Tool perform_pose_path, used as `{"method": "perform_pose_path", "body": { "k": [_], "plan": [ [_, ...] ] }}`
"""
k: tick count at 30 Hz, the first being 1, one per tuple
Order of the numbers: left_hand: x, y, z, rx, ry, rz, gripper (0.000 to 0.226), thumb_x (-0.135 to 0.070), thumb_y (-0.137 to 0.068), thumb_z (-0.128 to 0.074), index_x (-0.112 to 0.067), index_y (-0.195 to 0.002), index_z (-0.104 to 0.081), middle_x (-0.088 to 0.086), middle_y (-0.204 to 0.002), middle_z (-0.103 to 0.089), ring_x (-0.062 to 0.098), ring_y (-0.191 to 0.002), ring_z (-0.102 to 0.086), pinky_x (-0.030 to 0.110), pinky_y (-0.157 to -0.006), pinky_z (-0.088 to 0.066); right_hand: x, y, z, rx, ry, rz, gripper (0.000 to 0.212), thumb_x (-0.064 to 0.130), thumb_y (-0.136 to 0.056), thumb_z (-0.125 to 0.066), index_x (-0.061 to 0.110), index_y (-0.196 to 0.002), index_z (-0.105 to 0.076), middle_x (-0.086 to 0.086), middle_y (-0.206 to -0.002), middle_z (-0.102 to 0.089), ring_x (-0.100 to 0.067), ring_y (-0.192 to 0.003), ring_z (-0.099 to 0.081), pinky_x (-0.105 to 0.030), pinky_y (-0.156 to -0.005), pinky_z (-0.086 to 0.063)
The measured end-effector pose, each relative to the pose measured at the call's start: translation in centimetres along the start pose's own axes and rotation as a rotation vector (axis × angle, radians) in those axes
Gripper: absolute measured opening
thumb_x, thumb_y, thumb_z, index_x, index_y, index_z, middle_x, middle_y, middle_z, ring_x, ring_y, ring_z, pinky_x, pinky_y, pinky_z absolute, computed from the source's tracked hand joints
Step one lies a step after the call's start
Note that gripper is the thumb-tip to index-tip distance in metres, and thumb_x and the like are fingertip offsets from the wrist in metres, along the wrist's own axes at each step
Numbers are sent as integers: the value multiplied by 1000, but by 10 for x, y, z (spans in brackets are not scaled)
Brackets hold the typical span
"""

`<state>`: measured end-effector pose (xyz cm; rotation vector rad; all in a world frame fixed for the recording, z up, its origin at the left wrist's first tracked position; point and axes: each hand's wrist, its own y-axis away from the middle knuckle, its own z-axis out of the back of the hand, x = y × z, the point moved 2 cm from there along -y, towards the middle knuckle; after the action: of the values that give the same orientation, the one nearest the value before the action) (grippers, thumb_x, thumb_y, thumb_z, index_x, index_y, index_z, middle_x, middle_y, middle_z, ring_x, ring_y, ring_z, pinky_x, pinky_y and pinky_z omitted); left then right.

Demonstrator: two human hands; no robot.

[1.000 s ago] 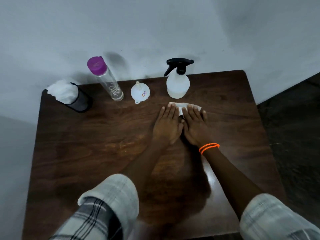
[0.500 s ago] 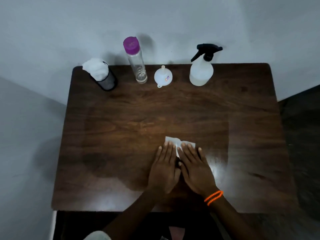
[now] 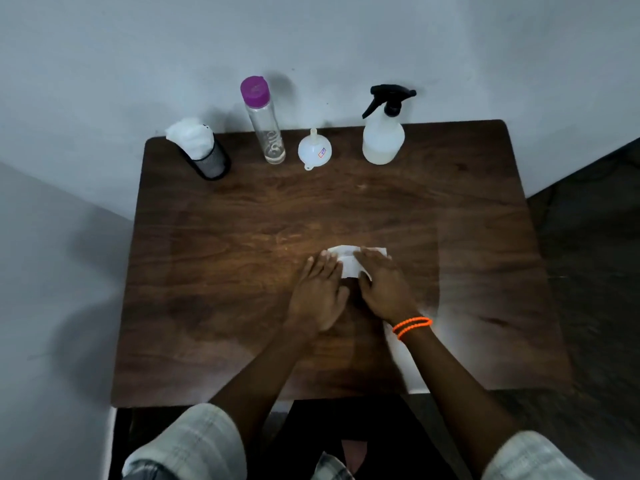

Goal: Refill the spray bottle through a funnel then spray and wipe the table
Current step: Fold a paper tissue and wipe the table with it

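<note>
Both hands, left hand (image 3: 320, 294) and right hand (image 3: 382, 284), pulled the white cloth (image 3: 349, 259) from beside the spray bottle (image 3: 382, 142) toward frame centre on the bench (image 3: 207, 271).

black mesh holder (image 3: 212, 164) stuffed with white tissues (image 3: 189, 136)

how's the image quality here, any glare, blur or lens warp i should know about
Head view: dim overall, with a warm bright patch on the table around the tissue and whitish glare near the right hand; both hands, including the left hand, look slightly motion-blurred; the water bottle and spray bottle cast soft shadows on the wall; wide-angle distortion bows the table's edges and leans the bottles.
</note>
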<state>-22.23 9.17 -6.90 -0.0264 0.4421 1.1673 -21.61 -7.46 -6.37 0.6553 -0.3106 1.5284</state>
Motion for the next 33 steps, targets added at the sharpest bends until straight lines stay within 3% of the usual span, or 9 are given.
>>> {"method": "perform_pose_path", "body": {
  "k": [3,8,14,17,21,24,26,30,33],
  "plan": [
    [-1,4,13,-156,172,34,56,-33,-98,-39,-3,-140,-62,14,-147,-60,30,-142,-50,35,-124,-25,5,-2,8,-167,-194,-259,46,-4,-89,-55,4,-132,-66,-19,-133,-66,-35,-124,-61,-34,-109,-42],
    [-25,-11,20,-102,605,275,42,-19,-102,-49,-10,-142,-61,16,-133,-67,29,-120,-62,27,-98,-41,11,-10,0,-126,-251,-396,36,2,-92,-56,8,-124,-72,-16,-119,-73,-32,-111,-68,-22,-89,-45],
    [-31,-28,5,-45,912,606,48,-29,-111,-41,-12,-156,-45,14,-162,-42,29,-149,-38,35,-122,-27,17,-21,-18,-85,-606,-532,31,-3,-91,-62,7,-118,-74,-15,-111,-76,-29,-106,-70,-35,-95,-53],
    [-22,-36,-4,-77,1203,760,50,-30,-100,-55,-9,-146,-57,12,-146,-59,26,-134,-57,37,-113,-45,20,-21,-30,-131,-1039,-692,34,-19,-89,-54,3,-108,-72,-13,-94,-72,-26,-89,-67,-34,-79,-60],
    [-15,-42,7,-117,1247,729,32,-10,-93,-72,-10,-125,-70,0,-108,-73,15,-101,-71,13,-71,-53,31,-15,-21,-136,-1332,-714,37,-24,-89,-50,-1,-113,-65,-12,-91,-68,-21,-80,-65,-21,-65,-59],
    [-11,-48,17,-143,1268,709,25,0,-87,-77,-5,-111,-73,1,-93,-74,14,-86,-70,23,-74,-56,31,-14,-6,-118,-1473,-627,43,-27,-88,-47,-7,-124,-59,-13,-99,-70,-17,-87,-69,-20,-75,-61],
    [-11,-52,26,-133,1302,666,21,4,-86,-78,-8,-103,-73,9,-93,-75,16,-82,-71,32,-78,-58,29,-13,6,-164,-1527,-597,37,-26,-88,-48,-6,-116,-63,-13,-97,-72,-16,-87,-72,-23,-79,-61],
    [-21,-65,49,-64,1403,571,23,5,-89,-75,-5,-109,-71,19,-107,-76,23,-89,-74,37,-82,-62,20,-10,37,-341,-1455,-644,17,-6,-92,-63,5,-103,-69,-11,-90,-75,-20,-79,-72,-28,-70,-62],
    [-39,-74,68,53,1523,568,20,4,-91,-72,-4,-109,-71,14,-103,-75,23,-90,-73,31,-72,-64,13,-6,56,-168,-1498,-700,12,14,-94,-68,12,-105,-72,-4,-87,-78,-17,-80,-72,-32,-75,-59]
  ]
}}
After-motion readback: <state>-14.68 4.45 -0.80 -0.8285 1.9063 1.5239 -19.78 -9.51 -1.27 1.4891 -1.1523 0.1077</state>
